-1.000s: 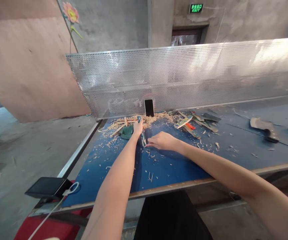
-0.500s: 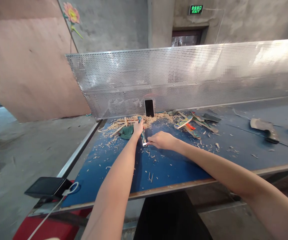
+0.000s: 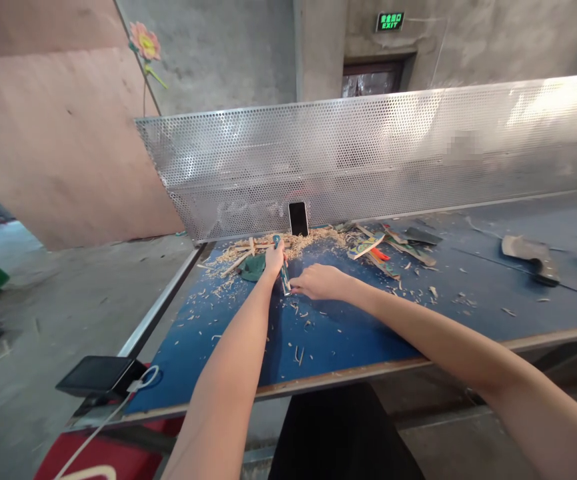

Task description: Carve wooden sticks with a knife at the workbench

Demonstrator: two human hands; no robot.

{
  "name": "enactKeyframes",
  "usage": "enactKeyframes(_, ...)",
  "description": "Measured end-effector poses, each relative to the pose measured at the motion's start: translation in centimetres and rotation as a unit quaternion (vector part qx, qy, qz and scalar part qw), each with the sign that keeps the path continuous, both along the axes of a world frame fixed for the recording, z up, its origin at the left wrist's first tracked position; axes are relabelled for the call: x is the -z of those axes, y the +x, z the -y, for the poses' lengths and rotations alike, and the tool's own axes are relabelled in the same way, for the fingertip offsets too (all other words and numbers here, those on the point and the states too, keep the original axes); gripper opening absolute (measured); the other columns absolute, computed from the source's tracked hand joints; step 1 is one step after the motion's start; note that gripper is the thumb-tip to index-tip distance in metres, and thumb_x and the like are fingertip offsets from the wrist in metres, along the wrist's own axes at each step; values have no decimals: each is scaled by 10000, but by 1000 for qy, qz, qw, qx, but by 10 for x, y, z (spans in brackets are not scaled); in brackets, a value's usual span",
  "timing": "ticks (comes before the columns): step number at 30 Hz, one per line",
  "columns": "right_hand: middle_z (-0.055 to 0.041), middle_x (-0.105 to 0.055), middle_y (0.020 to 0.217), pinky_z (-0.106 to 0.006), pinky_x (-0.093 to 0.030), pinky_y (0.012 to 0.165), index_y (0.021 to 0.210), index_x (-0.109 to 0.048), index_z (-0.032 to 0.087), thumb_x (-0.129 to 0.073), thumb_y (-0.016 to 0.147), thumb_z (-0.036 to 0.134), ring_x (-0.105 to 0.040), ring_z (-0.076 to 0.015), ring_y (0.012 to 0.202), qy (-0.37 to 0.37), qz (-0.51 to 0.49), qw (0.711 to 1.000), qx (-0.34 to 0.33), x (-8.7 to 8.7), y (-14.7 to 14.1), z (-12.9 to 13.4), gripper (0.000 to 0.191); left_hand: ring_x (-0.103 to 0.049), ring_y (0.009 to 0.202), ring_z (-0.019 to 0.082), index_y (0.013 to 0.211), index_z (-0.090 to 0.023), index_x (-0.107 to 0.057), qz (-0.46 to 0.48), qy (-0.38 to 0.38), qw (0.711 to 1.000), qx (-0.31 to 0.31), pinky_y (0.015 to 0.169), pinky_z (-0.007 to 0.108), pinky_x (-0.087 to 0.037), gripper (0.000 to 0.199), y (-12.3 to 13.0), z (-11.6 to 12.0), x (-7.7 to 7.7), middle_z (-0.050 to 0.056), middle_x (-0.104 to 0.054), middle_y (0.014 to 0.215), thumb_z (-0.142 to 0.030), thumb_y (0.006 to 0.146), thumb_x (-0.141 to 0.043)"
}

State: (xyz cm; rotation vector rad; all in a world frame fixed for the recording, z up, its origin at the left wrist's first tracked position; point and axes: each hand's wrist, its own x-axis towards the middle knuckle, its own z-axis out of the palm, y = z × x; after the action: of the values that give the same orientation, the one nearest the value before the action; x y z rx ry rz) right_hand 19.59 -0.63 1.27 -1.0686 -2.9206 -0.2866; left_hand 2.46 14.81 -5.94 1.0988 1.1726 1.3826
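Note:
My left hand point(image 3: 275, 257) is closed around a narrow blue-green piece point(image 3: 285, 279), which points toward me over the blue tabletop point(image 3: 193, 360). Close on its right, my right hand point(image 3: 313, 282) has its fingers pressed together at the near end of that piece. What the right fingers hold, if anything, is too small to make out. A dark green cloth-like item point(image 3: 253, 267) lies just left of my left hand. Pale wood shavings point(image 3: 323, 239) are heaped behind both hands, and small curls are scattered around them.
A phone point(image 3: 299, 219) leans against the perforated metal screen point(image 3: 248, 153). Painted wood strips point(image 3: 367, 246) lie right of the shavings. Farther right is a curved brown piece point(image 3: 528, 256) by thin rods. A black device point(image 3: 99, 375) with a white cable sits at the left corner.
The view has shifted slightly. A white glint at the near end of the blue-green piece is gone. Both hands remain in nearly the same place, still closed.

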Motion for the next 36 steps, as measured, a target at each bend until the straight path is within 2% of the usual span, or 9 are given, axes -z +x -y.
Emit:
enactKeyframes(3, -108, -798, 972, -324, -444, 770, 1123, -766, 244, -508, 1110, 413, -741, -250, 871, -11, -11, 1000, 0, 0, 0, -1, 309, -421, 312, 127, 771, -231, -549, -25, 3, 999, -23, 386, 262, -304, 421, 1, 0, -1, -40, -464, 433, -568, 1006, -641)
enactKeyframes(6, -93, -796, 953, -319, -443, 769, 1073, -773, 253, -557, 1089, 434, -732, -244, 864, -31, -27, 999, -8, 2, 4, -3, 282, -415, 310, 127, 761, -234, -542, -46, 5, 999, -20, 384, 258, -312, 408, 2, 1, -3, -41, -460, 427, -536, 1025, -615)
enactKeyframes(11, -57, -774, 846, -301, -384, 682, 943, -753, 250, -594, 1072, 484, -698, -223, 773, -22, -56, 998, -32, 13, 19, -8, 311, -403, 307, 125, 734, -232, -523, -73, 4, 997, -19, 395, 256, -308, 387, 5, 1, -5, -34, -476, 435, -452, 1038, -615)
enactKeyframes(17, -52, -770, 838, -298, -304, 641, 982, -713, 224, -557, 1097, 462, -661, -190, 715, 5, -107, 994, -37, 22, 24, -16, 307, -405, 319, 122, 697, -233, -513, -78, 8, 997, -18, 414, 253, -312, 413, 4, 3, -6, -31, -480, 444, -460, 1011, -655)
enactKeyframes(23, -42, -763, 815, -293, -274, 639, 938, -694, 212, -584, 1092, 454, -647, -178, 710, -1, -133, 990, -38, 21, 22, -13, 307, -463, 365, 135, 683, -215, -564, -120, 25, 992, -8, 449, 255, -358, 356, 5, 7, -9, -11, -520, 449, -353, 1010, -589)
enactKeyframes(26, -38, -761, 818, -291, -273, 643, 939, -694, 208, -586, 1094, 446, -636, -171, 703, -1, -148, 988, -45, 22, 22, -13, 304, -490, 379, 141, 698, -204, -615, -131, 27, 991, -8, 464, 259, -368, 353, 4, 8, -11, -2, -523, 447, -364, 1010, -580)
enactKeyframes(31, -41, -770, 858, -287, -279, 649, 991, -708, 215, -580, 1097, 458, -631, -165, 699, -6, -157, 987, -20, 26, 21, -16, 295, -520, 404, 159, 845, -189, -687, -77, 4, 997, -5, 491, 283, -396, 330, 4, 10, -12, -4, -542, 476, -480, 994, -641)
enactKeyframes(36, -43, -754, 823, -285, -294, 657, 1006, -725, 219, -569, 1095, 497, -630, -166, 692, -4, -169, 986, 3, 30, 21, -18, 331, -515, 399, 155, 913, -192, -649, 17, 14, 1000, -4, 468, 280, -384, 313, 4, 9, -12, -28, -536, 484, -489, 939, -742)
